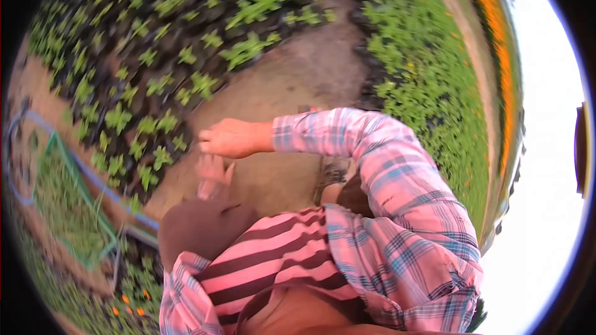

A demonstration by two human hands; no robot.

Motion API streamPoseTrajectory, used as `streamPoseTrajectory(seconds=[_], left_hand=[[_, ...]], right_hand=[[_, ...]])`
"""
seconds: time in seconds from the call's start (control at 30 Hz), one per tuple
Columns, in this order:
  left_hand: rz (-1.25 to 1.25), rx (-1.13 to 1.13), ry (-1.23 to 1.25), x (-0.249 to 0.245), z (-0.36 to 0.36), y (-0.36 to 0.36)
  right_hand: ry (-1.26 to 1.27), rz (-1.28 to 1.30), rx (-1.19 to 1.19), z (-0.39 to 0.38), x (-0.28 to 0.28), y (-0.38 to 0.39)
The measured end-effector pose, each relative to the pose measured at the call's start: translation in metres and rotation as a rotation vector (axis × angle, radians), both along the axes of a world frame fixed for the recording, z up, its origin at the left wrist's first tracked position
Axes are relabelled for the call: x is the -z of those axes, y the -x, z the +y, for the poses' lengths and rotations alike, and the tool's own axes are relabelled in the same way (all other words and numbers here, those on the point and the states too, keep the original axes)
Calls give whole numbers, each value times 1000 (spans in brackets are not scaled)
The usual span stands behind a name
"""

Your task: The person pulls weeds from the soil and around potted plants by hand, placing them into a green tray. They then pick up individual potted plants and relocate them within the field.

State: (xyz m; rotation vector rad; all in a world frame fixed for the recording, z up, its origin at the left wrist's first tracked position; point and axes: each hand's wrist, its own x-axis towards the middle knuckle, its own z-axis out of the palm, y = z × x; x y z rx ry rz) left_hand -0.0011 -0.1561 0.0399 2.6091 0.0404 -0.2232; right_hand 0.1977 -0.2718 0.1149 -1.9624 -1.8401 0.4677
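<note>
My right hand point(228, 138) reaches in from the right in a pink and blue plaid sleeve. Its fingers are curled together, and anything inside them is hidden. Just below it, my left hand point(214, 170) has its thumb held apart from the fingers and nothing visible in it. Both hands are above bare brown ground point(279, 177), close together. Nearest to them, on the left, are young green plants point(158, 156) in dark, bag-like containers.
My bent knee point(202, 226) rises below the hands, and a shoe point(333, 174) rests on the soil. A green-framed crate of cut grass point(71, 205) and a blue hose point(99, 184) lie left. Denser plants point(428, 80) grow right, with orange flowers point(496, 37) beyond.
</note>
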Motion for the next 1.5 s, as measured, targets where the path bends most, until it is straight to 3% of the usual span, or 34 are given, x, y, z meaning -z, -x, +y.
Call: streamPoseTrajectory(seconds=[0.1,0.23,0.33,0.47,0.53,0.63,0.7,0.77,0.8,0.87,0.93,1.0,1.2,1.3,1.37,1.4,1.43,1.5], left_hand=[[39,7,-45,-17,-8,-33],[67,57,10,-31,-5,-38],[150,19,130,-35,5,-31],[200,-166,59,-22,18,3],[231,-133,32,-12,24,12],[166,-39,7,-20,20,11],[277,-73,36,-24,20,5],[436,-236,93,-45,10,-6],[420,-214,94,-44,14,-7],[412,-184,84,-42,18,-8],[417,-205,77,-41,20,-12],[520,-153,48,-39,22,-15],[445,-156,88,-35,28,-8],[441,-162,138,-43,30,-6],[433,-112,75,-31,31,6],[355,108,30,-42,33,2],[397,8,90,-45,32,-4],[482,-106,155,-50,29,-12]], right_hand=[[225,-23,11,-90,-32,-54],[551,-155,615,-229,-19,-118],[498,-270,1257,-312,14,-153],[235,-247,1532,-354,42,-174],[151,-250,1499,-360,53,-179],[229,-298,1424,-363,64,-188],[259,-387,1300,-380,79,-199],[244,-271,1327,-366,68,-201],[140,-319,1249,-354,61,-196],[132,99,1339,-309,39,-177],[109,159,1157,-267,34,-158],[195,477,1069,-202,4,-131],[146,280,218,-57,-19,-70],[98,206,189,-14,10,-36],[-66,147,41,-7,49,-27],[23,138,40,-6,39,-22],[130,151,58,-8,38,-19],[80,185,-10,-26,19,-31]])
